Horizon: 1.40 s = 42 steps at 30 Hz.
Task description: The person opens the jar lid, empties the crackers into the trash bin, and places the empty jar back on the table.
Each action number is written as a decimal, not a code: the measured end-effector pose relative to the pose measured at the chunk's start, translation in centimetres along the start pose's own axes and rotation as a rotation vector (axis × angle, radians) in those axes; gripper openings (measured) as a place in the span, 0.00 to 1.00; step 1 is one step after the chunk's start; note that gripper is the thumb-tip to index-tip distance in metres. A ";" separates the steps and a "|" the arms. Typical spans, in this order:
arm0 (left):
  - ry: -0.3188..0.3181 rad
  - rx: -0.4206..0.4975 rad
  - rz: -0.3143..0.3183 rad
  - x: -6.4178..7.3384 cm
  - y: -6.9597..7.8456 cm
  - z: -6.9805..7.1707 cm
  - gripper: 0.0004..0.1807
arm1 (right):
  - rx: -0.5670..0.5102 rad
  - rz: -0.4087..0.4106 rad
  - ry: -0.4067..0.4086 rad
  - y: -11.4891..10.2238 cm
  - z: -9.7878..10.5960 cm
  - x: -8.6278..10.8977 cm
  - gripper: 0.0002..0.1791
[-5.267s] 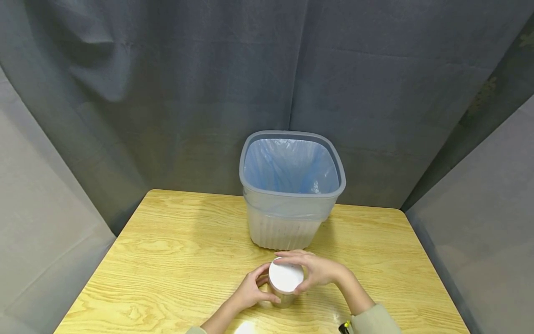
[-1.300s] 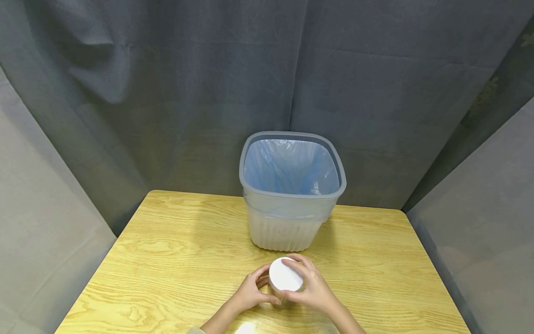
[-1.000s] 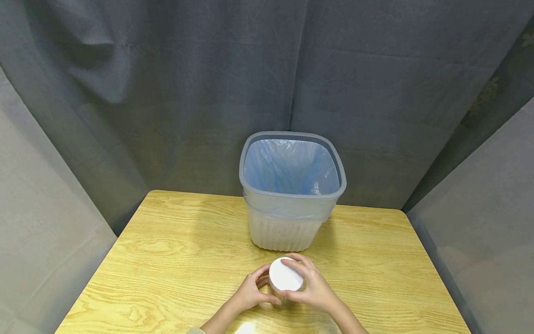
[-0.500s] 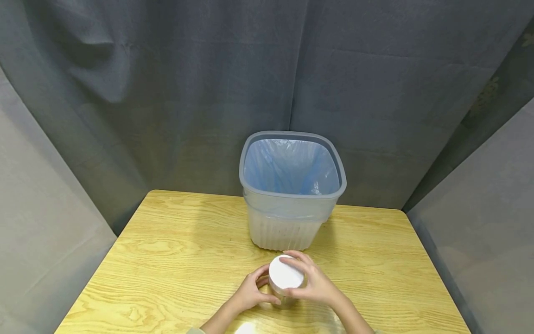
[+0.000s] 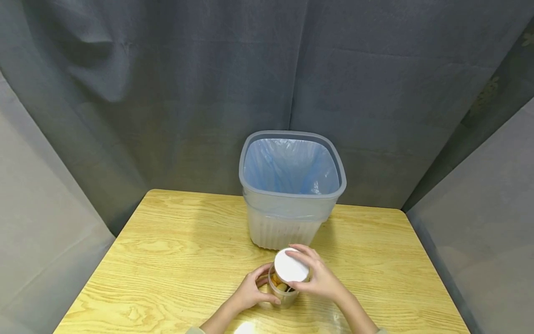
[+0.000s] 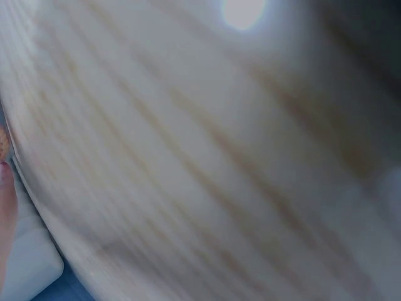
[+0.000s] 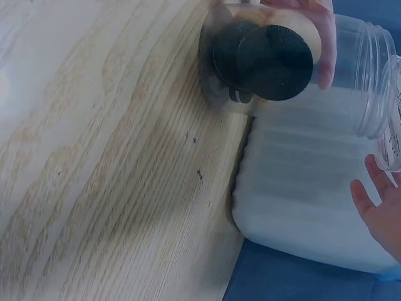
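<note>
A clear plastic jar [image 5: 285, 301] with a threaded neck stands on the table near its front. My left hand [image 5: 249, 293] grips its side, thumb at the front and fingers behind. Through the wall in the right wrist view show dark round ribbed pieces [image 7: 276, 63]; orange and tan items show at its mouth from above. With fingers and thumb at its edge, my right hand [image 5: 320, 279] holds the white lid [image 5: 291, 266], raised and tilted over the right part of the mouth. At the left edge of the left wrist view only a bit of a finger [image 6: 6, 210] shows.
A grey-rimmed bin [image 5: 288, 227] with a blue bag liner stands behind the jar, toward the table's back edge. Wood-grain table [image 5: 175, 250] stretches to both sides. Grey curtains [image 5: 200, 93] hang behind and at the sides.
Earlier the lid sat on the jar while my right hand gripped and shifted round it. Now the lid is off, moved up and right, and the contents show. My left hand stays on the jar.
</note>
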State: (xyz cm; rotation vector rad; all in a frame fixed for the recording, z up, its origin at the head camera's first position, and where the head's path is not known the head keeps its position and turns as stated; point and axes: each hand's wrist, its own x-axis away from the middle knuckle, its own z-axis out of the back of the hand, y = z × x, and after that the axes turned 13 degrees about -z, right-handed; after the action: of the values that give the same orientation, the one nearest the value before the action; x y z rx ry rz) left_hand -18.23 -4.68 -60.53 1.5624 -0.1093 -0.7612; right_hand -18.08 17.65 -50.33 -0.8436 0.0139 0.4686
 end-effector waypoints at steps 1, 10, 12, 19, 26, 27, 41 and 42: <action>-0.001 0.000 -0.009 0.0 0.0 0.0 0.45 | 0.003 0.005 0.008 0.0 0.1 0.0 0.36; -0.002 -0.012 0.022 0.1 0.2 0.0 0.45 | -0.004 -0.001 0.057 0.4 0.7 0.1 0.37; 0.002 -0.010 0.033 0.0 0.4 0.0 0.45 | 0.001 -0.006 0.072 0.5 0.9 0.2 0.37; -0.005 0.042 0.027 -0.3 2.2 -0.1 0.47 | -0.004 -0.049 0.092 0.8 1.5 0.3 0.38; -0.010 0.055 0.033 -0.3 2.8 -0.1 0.47 | -0.016 -0.067 0.126 -0.4 2.5 0.6 0.38; -0.009 0.057 0.033 -0.3 2.8 -0.1 0.47 | -0.020 -0.070 0.131 -0.8 2.8 0.7 0.37; 0.001 0.056 0.045 -0.3 2.9 -0.1 0.48 | -0.047 -0.071 0.202 -2.1 4.7 1.2 0.36; 0.001 0.055 0.045 -0.3 2.9 0.0 0.48 | -0.047 -0.076 0.208 -2.1 4.8 1.2 0.36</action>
State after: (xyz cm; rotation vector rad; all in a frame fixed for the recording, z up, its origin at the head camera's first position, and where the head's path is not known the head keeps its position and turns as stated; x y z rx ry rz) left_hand -17.41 -4.95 -57.77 1.6066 -0.1655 -0.7274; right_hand -16.99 20.37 -45.84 -0.9334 0.1624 0.3092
